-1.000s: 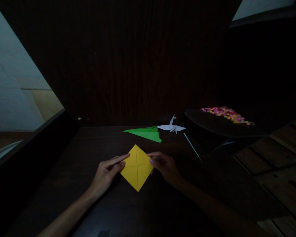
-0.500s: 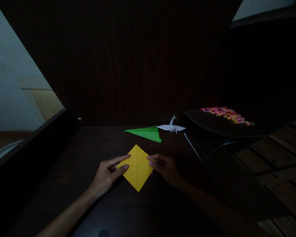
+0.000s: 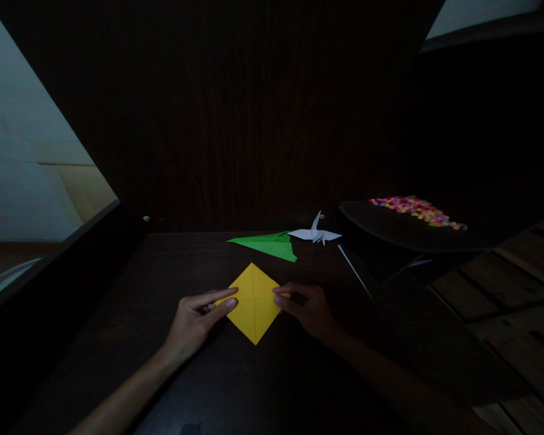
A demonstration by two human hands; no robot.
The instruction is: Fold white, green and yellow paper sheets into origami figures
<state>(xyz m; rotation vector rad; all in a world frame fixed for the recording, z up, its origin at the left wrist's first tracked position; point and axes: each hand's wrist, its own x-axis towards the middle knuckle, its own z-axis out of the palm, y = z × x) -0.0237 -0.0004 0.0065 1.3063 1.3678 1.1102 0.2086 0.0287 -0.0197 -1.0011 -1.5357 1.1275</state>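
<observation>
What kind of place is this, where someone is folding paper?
Probably a dim room at home, at a dark wooden table. Both hands hold a creased yellow paper square. Behind it lie a folded green paper shape and a white paper crane, so it looks like an origami corner.

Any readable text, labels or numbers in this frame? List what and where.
None readable. The yellow paper between the left hand and right hand is blank, showing only creases. The green paper and white crane are plain. The colourful pile on the dark tray is too small and dim to tell.
</observation>
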